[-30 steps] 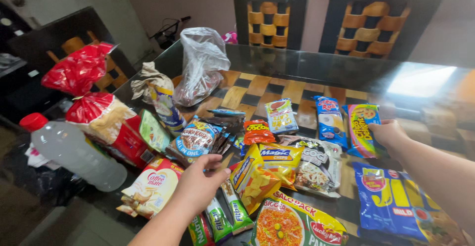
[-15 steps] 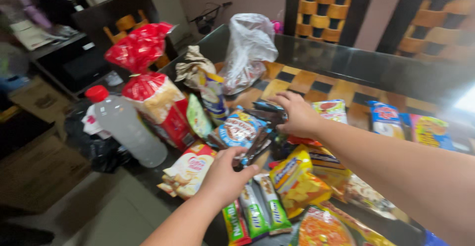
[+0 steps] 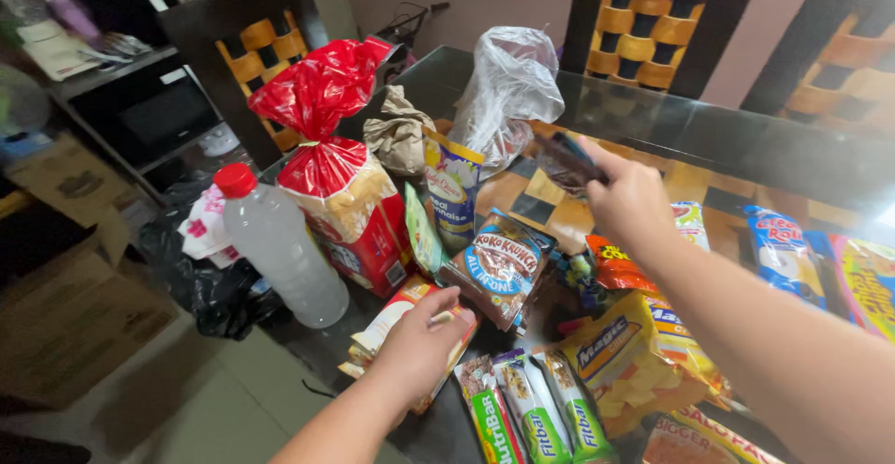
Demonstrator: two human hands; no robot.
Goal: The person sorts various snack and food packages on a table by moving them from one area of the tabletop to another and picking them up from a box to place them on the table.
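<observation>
We see the right hand (image 3: 631, 201) raised over the glass table (image 3: 746, 152), fingers pinched on a dark snack packet (image 3: 565, 164) held just in front of the clear plastic bag (image 3: 511, 91). The left hand (image 3: 417, 345) rests near the table's left edge, fingers loosely curled on a cream-and-orange pouch (image 3: 392, 319), gripping nothing that we can make out. Beside it lie a brown cereal packet (image 3: 499, 266) and 3 green snack bars (image 3: 531, 413). A water bottle (image 3: 280, 245) stands at the left edge by a red-wrapped bread loaf (image 3: 340, 184).
</observation>
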